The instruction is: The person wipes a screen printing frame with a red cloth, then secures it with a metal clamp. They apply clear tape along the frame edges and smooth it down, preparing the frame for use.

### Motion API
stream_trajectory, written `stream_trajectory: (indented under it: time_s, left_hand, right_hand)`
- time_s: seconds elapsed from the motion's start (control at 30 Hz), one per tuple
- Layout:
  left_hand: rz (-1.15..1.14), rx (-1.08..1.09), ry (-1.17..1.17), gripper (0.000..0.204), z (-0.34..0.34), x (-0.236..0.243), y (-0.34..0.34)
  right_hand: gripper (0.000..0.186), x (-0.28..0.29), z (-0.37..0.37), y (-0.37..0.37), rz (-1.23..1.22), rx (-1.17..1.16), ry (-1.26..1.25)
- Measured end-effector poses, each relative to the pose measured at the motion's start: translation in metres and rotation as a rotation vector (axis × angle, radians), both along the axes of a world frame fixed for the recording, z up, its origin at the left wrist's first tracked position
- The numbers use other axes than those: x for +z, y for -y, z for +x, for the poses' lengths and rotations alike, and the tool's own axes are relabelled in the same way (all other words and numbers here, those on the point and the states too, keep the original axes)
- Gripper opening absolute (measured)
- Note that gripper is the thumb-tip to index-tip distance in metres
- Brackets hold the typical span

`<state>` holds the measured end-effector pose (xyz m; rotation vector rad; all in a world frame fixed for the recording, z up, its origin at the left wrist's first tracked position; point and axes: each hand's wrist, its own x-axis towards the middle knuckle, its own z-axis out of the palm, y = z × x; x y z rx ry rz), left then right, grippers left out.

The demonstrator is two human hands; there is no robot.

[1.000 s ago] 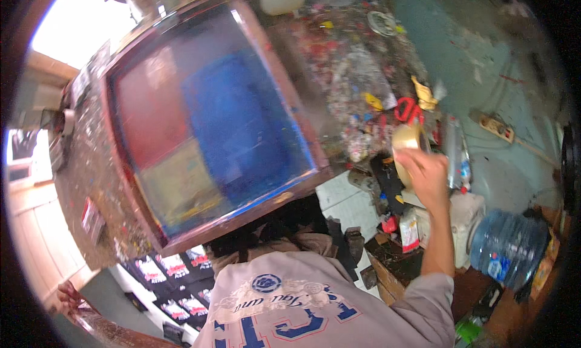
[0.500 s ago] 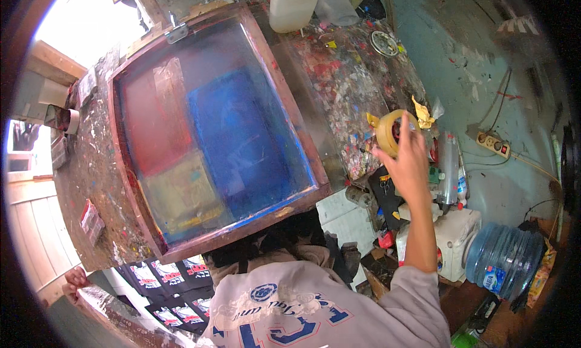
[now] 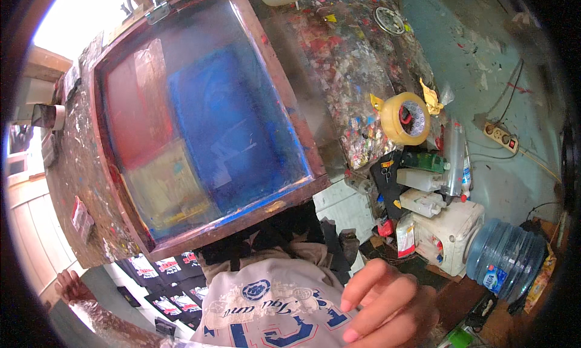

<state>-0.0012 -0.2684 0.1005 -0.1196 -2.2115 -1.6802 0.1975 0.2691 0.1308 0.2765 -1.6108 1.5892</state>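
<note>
My right hand [image 3: 390, 308] is near my chest at the lower right, its fingers loosely bent and apart with nothing visible in them. Out at the lower left, my left hand [image 3: 72, 286] has its fingers at the end of a shiny clear strip [image 3: 109, 324], apparently wide tape, which runs down along my forearm. A roll of clear tape [image 3: 392, 119] stands on the paint-spattered table at right. Before me lies a framed printing screen [image 3: 242, 127], with red, blue and yellowish areas and a translucent strip across the red part.
A metal hinge clamp [image 3: 158, 12] grips the screen's far edge. Scissors [image 3: 386, 171], bottles [image 3: 455, 157] and a white container [image 3: 448, 236] crowd the right side, beside a big blue water jug [image 3: 505, 260]. Black printed fabrics [image 3: 163, 281] lie below left. A power strip [image 3: 501, 136] hangs on the wall.
My right hand has left the tape roll and come back toward my chest. The roll stays on the table. My left hand remains at the lower left, and the view has shifted slightly.
</note>
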Motion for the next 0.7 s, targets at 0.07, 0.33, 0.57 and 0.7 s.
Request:
stream_trajectory:
  time_s: [0.07, 0.33, 0.57, 0.7]
  left_hand:
    - [0.024, -0.046, 0.049, 0.023, 0.006, -0.006, -0.019]
    - [0.048, -0.424, 0.748, 0.006, 0.024, -0.072, -0.139]
    - [0.065, -0.390, 0.982, 0.008, 0.033, -0.103, -0.163]
    - [0.134, -0.390, 0.950, 0.011, 0.034, -0.113, -0.167]
  right_hand:
    - [0.012, -0.006, -0.001, -0.016, 0.136, 0.171, 0.073]
    - [0.014, -0.088, -0.004, -0.046, -0.487, -0.105, 0.947]
    - [0.018, -0.151, -0.007, -0.052, -0.330, -0.190, 1.182]
    - [0.020, -0.151, -0.012, -0.042, -0.134, -0.302, 1.294]
